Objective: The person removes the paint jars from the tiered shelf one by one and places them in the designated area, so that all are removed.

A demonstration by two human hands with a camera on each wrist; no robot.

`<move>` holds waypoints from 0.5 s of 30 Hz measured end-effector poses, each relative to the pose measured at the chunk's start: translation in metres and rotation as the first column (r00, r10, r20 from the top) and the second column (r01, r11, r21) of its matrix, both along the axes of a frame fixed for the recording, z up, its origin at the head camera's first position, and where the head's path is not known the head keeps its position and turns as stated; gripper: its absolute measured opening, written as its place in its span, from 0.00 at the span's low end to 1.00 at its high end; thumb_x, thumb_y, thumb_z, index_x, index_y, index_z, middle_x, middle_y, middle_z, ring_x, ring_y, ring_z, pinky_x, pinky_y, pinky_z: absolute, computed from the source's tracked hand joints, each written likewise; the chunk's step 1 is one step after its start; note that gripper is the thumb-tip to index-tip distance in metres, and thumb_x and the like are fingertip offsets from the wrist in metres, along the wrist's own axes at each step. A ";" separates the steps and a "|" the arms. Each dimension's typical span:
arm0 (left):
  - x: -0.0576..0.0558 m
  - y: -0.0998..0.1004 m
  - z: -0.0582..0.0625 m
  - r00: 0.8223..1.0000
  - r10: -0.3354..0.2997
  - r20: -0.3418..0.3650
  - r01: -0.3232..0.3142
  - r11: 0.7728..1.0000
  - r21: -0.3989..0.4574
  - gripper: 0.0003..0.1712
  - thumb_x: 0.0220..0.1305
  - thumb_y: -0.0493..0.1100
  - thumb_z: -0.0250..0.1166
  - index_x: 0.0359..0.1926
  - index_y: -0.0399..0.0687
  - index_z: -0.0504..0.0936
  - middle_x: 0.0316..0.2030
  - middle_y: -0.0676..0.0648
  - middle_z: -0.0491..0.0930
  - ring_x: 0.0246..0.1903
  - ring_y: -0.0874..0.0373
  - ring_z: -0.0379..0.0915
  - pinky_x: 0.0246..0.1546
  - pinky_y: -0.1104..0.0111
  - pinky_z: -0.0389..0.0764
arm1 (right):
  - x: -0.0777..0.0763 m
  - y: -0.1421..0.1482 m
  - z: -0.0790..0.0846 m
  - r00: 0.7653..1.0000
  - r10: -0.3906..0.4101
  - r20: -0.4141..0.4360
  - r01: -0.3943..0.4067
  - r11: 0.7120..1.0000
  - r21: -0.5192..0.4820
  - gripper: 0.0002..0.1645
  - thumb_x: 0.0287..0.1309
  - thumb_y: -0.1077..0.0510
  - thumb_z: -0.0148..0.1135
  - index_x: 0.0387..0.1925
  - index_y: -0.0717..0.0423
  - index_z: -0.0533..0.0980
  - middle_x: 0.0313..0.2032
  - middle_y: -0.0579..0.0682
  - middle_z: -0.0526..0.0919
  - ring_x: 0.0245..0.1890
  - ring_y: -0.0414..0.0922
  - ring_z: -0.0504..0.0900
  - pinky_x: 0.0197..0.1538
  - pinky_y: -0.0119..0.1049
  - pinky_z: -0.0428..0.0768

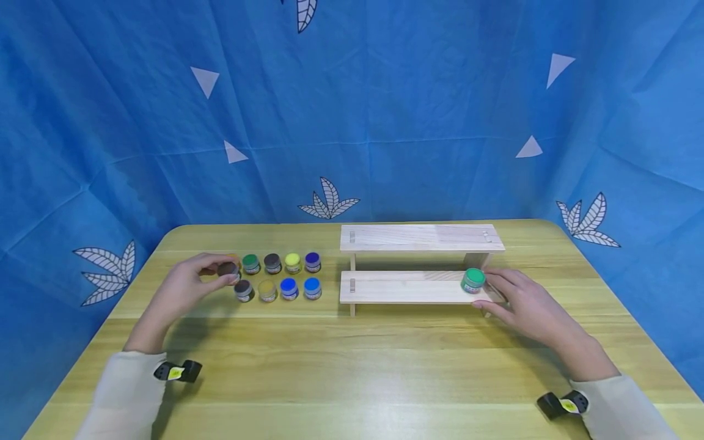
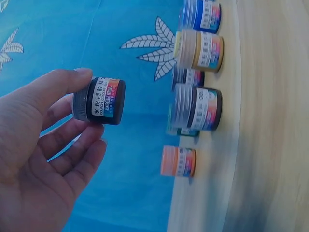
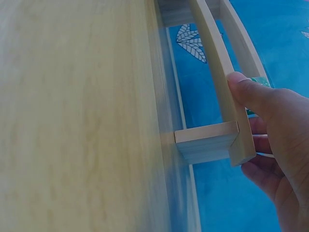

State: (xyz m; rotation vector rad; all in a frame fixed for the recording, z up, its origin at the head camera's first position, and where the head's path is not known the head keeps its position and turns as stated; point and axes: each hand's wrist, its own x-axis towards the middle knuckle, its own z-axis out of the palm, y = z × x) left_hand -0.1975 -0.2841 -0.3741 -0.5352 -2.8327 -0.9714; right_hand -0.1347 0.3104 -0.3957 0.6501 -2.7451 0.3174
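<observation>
My left hand (image 1: 189, 284) pinches a dark-lidded paint jar (image 2: 107, 99) between thumb and fingers, held above the table at the left end of the other jars. In the left wrist view its label reads gouache colour and its lid points toward my palm. On the right, my right hand (image 1: 525, 305) grips the right end of the lower board (image 3: 219, 72) of a two-tier wooden rack, thumb on its front edge. A green paint jar (image 1: 473, 280) stands on that board, right by my fingers. In the right wrist view my thumb mostly hides it.
Two rows of paint jars stand left of the rack, among them a yellow jar (image 1: 293, 263), a blue jar (image 1: 289, 288) and an orange jar (image 2: 178, 161). The rack's upper board (image 1: 412, 237) rises behind the lower one. A blue cloth (image 1: 352, 110) hangs behind the table (image 1: 341, 373).
</observation>
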 end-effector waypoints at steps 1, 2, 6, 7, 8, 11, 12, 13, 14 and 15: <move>0.000 -0.002 0.000 1.000 0.003 0.005 -0.003 1.000 0.002 0.25 0.65 0.51 0.67 0.58 0.43 0.80 0.47 0.42 0.81 0.47 0.45 0.77 0.50 0.47 0.76 | 0.000 0.000 0.000 1.000 -0.003 0.001 0.003 1.000 0.003 0.35 0.51 0.47 0.74 0.54 0.66 0.77 0.51 0.61 0.78 0.53 0.61 0.76 0.53 0.59 0.75; 0.000 -0.004 -0.001 1.000 0.007 0.010 -0.007 1.000 0.000 0.26 0.65 0.52 0.66 0.59 0.43 0.79 0.47 0.42 0.81 0.48 0.44 0.76 0.50 0.47 0.76 | 0.000 0.000 0.000 1.000 -0.003 0.005 0.003 1.000 0.001 0.35 0.51 0.47 0.74 0.53 0.66 0.77 0.51 0.61 0.78 0.53 0.61 0.76 0.53 0.60 0.75; -0.001 -0.011 -0.002 0.999 0.022 0.029 -0.022 1.000 -0.009 0.28 0.65 0.52 0.66 0.60 0.41 0.78 0.49 0.40 0.80 0.49 0.41 0.75 0.50 0.45 0.75 | 0.001 0.000 0.001 1.000 -0.002 0.013 0.002 1.000 0.000 0.35 0.52 0.46 0.73 0.54 0.66 0.77 0.51 0.61 0.78 0.53 0.62 0.76 0.54 0.60 0.75; -0.001 -0.012 -0.003 0.999 0.024 0.033 -0.024 1.000 -0.011 0.28 0.66 0.52 0.66 0.60 0.40 0.78 0.49 0.39 0.80 0.49 0.41 0.75 0.49 0.45 0.75 | 0.001 -0.001 0.002 1.000 -0.002 0.014 0.002 1.000 0.000 0.35 0.53 0.45 0.73 0.54 0.66 0.77 0.51 0.61 0.78 0.53 0.62 0.76 0.54 0.60 0.75; -0.002 -0.014 -0.003 0.999 0.025 0.035 -0.025 1.000 -0.014 0.28 0.66 0.52 0.66 0.60 0.40 0.78 0.49 0.39 0.80 0.49 0.41 0.75 0.49 0.44 0.75 | 0.001 -0.001 0.002 1.000 -0.001 0.016 0.001 1.000 -0.003 0.35 0.53 0.45 0.73 0.54 0.66 0.77 0.51 0.61 0.78 0.53 0.62 0.76 0.54 0.60 0.74; -0.003 -0.018 -0.005 0.999 0.027 0.036 -0.026 0.999 -0.018 0.28 0.66 0.50 0.66 0.60 0.38 0.78 0.48 0.38 0.81 0.48 0.40 0.75 0.49 0.45 0.75 | 0.001 0.000 0.001 1.000 -0.003 0.011 0.003 1.000 0.002 0.35 0.53 0.45 0.73 0.54 0.66 0.77 0.51 0.61 0.78 0.53 0.62 0.76 0.54 0.60 0.75; -0.003 -0.019 -0.006 0.999 0.027 0.038 -0.027 0.999 -0.018 0.27 0.66 0.50 0.66 0.60 0.37 0.77 0.48 0.38 0.81 0.48 0.40 0.75 0.49 0.45 0.75 | 0.001 0.000 0.001 1.000 -0.003 0.011 0.003 1.000 0.001 0.35 0.53 0.46 0.73 0.54 0.66 0.77 0.51 0.61 0.78 0.53 0.62 0.76 0.54 0.60 0.75; -0.004 -0.021 -0.007 0.999 0.028 0.042 -0.027 0.999 -0.018 0.27 0.66 0.49 0.66 0.60 0.37 0.77 0.48 0.38 0.81 0.48 0.40 0.75 0.49 0.45 0.75 | 0.001 -0.001 0.002 1.000 -0.002 0.014 0.002 1.000 -0.001 0.35 0.53 0.46 0.73 0.54 0.66 0.77 0.51 0.61 0.78 0.53 0.62 0.76 0.54 0.60 0.74; -0.004 -0.022 -0.008 0.998 0.030 0.048 -0.029 0.999 -0.017 0.27 0.66 0.49 0.66 0.60 0.37 0.77 0.48 0.37 0.81 0.49 0.40 0.75 0.50 0.45 0.75 | 0.001 -0.001 0.002 1.000 -0.001 0.017 0.001 1.000 -0.002 0.35 0.52 0.46 0.73 0.54 0.67 0.77 0.51 0.62 0.78 0.53 0.62 0.75 0.54 0.60 0.74; -0.005 -0.023 -0.010 0.998 0.031 0.051 -0.030 0.999 -0.020 0.27 0.66 0.49 0.66 0.60 0.37 0.77 0.48 0.37 0.80 0.49 0.40 0.75 0.50 0.45 0.75 | 0.001 0.000 0.002 1.000 -0.001 0.018 0.001 1.000 -0.001 0.35 0.52 0.46 0.73 0.54 0.67 0.77 0.51 0.62 0.78 0.53 0.62 0.75 0.54 0.60 0.74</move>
